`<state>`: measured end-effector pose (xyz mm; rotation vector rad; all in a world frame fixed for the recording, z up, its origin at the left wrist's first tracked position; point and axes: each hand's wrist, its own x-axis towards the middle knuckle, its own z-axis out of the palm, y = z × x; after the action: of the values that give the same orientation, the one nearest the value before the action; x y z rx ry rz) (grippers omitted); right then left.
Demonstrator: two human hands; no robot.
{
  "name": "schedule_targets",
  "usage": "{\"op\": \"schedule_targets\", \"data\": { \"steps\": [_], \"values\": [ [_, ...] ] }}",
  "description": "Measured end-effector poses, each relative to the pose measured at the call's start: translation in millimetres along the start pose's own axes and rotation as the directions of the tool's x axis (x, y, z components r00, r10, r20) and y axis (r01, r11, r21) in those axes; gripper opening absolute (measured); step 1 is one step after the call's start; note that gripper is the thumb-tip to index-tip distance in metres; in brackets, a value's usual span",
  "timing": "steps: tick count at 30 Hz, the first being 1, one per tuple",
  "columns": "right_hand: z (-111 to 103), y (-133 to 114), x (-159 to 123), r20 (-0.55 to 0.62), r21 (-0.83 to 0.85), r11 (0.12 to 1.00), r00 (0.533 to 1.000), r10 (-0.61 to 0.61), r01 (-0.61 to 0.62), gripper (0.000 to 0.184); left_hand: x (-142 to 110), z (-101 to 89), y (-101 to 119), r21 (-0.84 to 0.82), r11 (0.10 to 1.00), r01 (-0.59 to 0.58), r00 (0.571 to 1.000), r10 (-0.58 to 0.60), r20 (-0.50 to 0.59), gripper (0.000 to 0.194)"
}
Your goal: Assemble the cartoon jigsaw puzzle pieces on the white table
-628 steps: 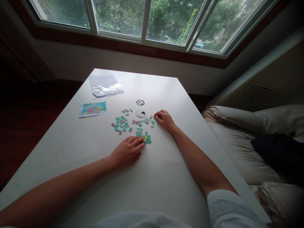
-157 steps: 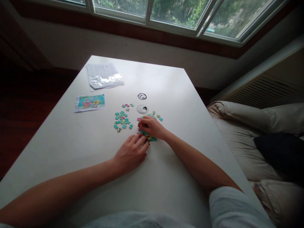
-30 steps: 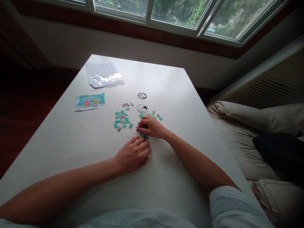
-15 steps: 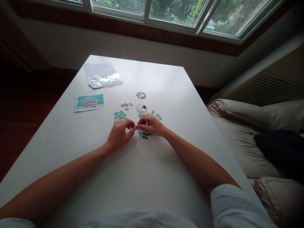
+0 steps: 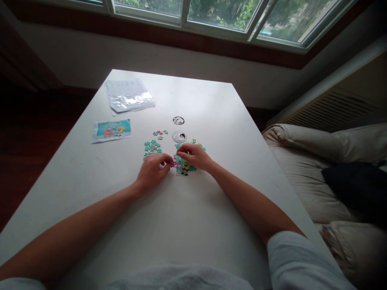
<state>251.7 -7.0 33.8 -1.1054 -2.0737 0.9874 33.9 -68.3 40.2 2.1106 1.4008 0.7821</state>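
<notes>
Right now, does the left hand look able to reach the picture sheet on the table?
Probably yes: nothing seems to block the straight way from the left hand to the picture sheet; the loose puzzle pieces lie right of that way.

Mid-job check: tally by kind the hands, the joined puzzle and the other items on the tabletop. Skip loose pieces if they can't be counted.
Hands (left hand, right hand): 2
Partly joined puzzle: 1
Cartoon picture sheet: 1
Plastic-and-paper stack: 1
Round tabletop fittings: 2
Total: 7
Loose puzzle pieces: partly hidden, uncounted.
</notes>
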Motion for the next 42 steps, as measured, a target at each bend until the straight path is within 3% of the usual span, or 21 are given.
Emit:
{"op": "schedule_targets", "data": {
  "steps": [4,13,18,31,37,42],
  "values": [
    [-1.5,4.1,-0.1,-0.047,-0.045,0.998,0.998,0.043,-0.046,0.020,-0.3,-0.2,-0.7,0.074,0.997,-0.012,1.000,0.012,0.005,0.014],
    [-1.0,3.7,-1.2,-0.040,-0.109,0.994,0.999,0.019,-0.023,0.018,-0.8,0.2,-3.1,0.199,0.980,-0.017,1.000,0.013,0.023,0.017],
    [1.2,5.2,-1.7,-0.031,-0.092,0.996,0.999,0.011,-0.014,0.018,-0.7,0.8,-3.2,0.206,0.978,-0.037,0.999,0.029,0.040,0.022],
    [-0.3,4.1,-2.0,-0.024,-0.096,0.995,1.000,0.018,-0.020,0.018,-0.2,-1.2,0.4,0.172,0.985,0.009,1.000,-0.012,0.016,0.014],
    [-8.8,3.9,-0.7,-0.119,-0.050,0.997,0.992,0.043,-0.050,0.022,-0.7,-1.0,0.3,0.157,0.987,0.018,1.000,-0.020,0.011,0.011],
    [-32.9,16.1,4.9,-0.282,0.033,0.994,0.953,0.111,-0.106,0.024,-3.5,0.5,1.4,0.188,0.981,-0.049,0.999,0.043,0.033,0.019]
  ]
}}
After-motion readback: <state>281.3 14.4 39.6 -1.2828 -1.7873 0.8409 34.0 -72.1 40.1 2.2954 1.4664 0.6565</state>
